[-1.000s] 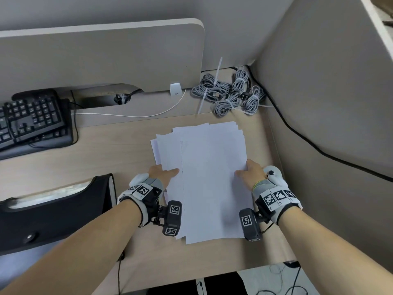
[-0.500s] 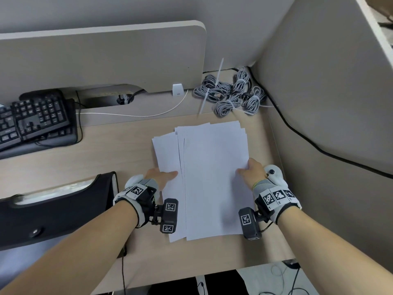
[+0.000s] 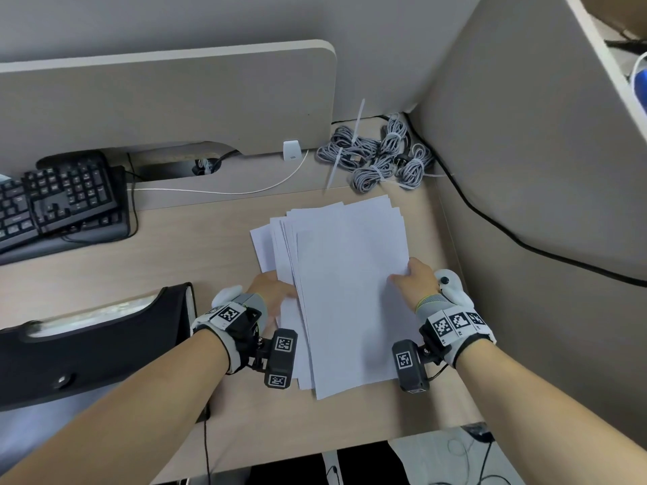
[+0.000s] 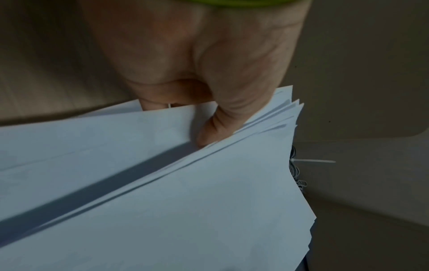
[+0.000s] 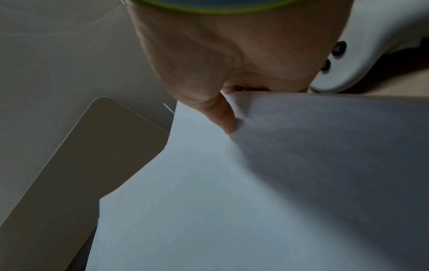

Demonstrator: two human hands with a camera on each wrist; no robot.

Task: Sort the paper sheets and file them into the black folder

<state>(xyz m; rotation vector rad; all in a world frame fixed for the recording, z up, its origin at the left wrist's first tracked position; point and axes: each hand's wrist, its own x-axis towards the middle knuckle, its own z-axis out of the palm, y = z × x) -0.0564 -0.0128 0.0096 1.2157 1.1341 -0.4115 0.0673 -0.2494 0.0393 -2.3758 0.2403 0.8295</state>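
Note:
A loose, fanned stack of white paper sheets lies on the desk in the head view. My left hand grips the stack's left edge; in the left wrist view its thumb lies between upper sheets while the fingers go underneath. My right hand pinches the right edge, thumb on top of the paper, fingers hidden below. The black folder lies open at the desk's near left, apart from both hands.
A black keyboard sits far left. Bundled grey cables lie in the back right corner, with a white cable along the back. Partition walls close the right side. The desk's front edge runs near my forearms.
The sheets have been drawn together into a narrower stack. My left hand has slid right, in under the upper sheets; the right hand stays on the right edge.

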